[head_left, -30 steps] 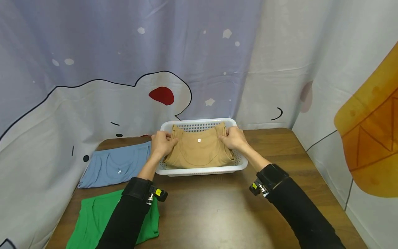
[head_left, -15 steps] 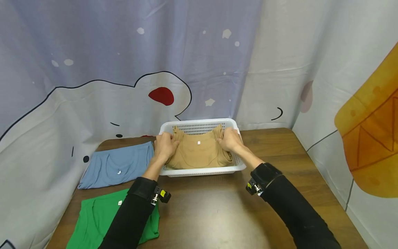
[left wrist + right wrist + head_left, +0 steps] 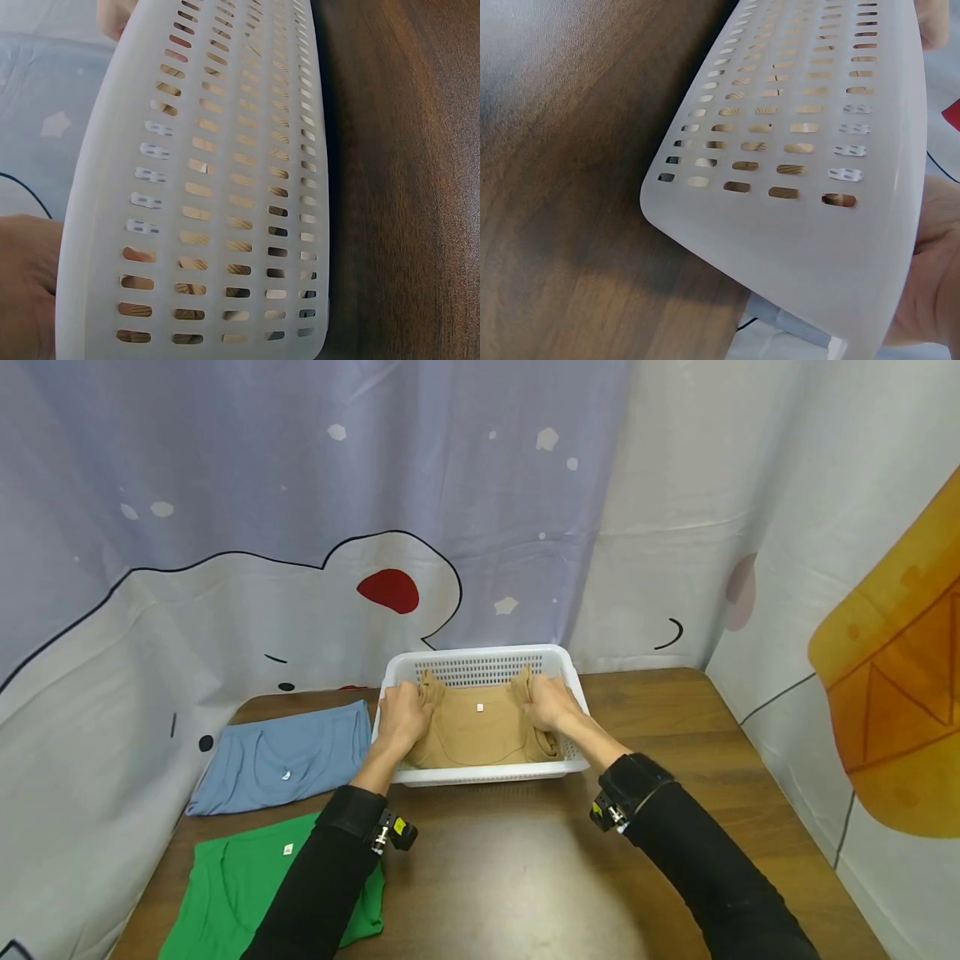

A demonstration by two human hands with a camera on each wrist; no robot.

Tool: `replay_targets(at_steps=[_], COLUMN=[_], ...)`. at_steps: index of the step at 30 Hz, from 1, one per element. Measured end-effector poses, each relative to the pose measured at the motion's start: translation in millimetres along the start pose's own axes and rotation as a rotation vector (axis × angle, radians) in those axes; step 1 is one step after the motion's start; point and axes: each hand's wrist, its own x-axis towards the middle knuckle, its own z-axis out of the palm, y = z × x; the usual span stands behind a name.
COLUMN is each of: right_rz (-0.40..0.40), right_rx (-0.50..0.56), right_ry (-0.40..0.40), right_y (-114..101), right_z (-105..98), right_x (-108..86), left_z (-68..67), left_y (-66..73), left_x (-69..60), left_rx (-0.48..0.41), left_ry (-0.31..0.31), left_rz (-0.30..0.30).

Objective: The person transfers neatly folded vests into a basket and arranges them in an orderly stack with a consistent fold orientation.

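- Wood-grain table; cartoon-print curtain behind the basket, white perforated plastic.
- Folded tan top, white tag: inside basket.
- Left hand: gripping tan top's side, basket's left end.
- Right hand: gripping opposite side, basket's right end.
- Folded blue top: left of basket.
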Motion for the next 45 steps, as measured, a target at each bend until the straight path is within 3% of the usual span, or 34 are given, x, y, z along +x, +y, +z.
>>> replay_targets(at_steps=[2,3,8,10,17,22,26,32,45], right_rz=[0.005,0.005,0.05,0.065,0.015,0.049,0.04,0.037,0.055], right_rx=[-0.027,-0.044,-0.093,-0.101,-0.08,-0.06,-0.083,-0.113,-0.119], right_ry=[-0.023,-0.028,-0.086,-0.101,-0.142,-0.1,-0.068,-0.043,-0.045], right_y=[5,7,4,0,-15,-14,-4,-9,-7], right_z=[3,5,2,0,-8,-8,-1,-3,-2], right_x=[7.6,11.7,13.6,9.0,-13.1,-16.4,-6.4,-9.2,-7.4], left_z=[-2.4,3.1,4.1,-0.1,4.4,7.1,8.6,11.7,8.8], left_y=[4.2,-2.7,-1.4,6.5,9.9,12.2,12.4,10.9,13.9], left_x=[-1.0,4.2,4.0,-1.7,-5.0,-5.5,-5.7,-4.6,-8.4], left_rx=[0.016,0.019,0.042,0.056,0.081,0.093,0.09,0.074,0.048], left_ry=[-0.025,-0.032,-0.082,-0.107,-0.149,-0.139,-0.132,-0.129,-0.154], left_rz=[-0.014,-0.003,0.009,0.0,-0.034,-0.034,-0.044,-0.046,-0.081])
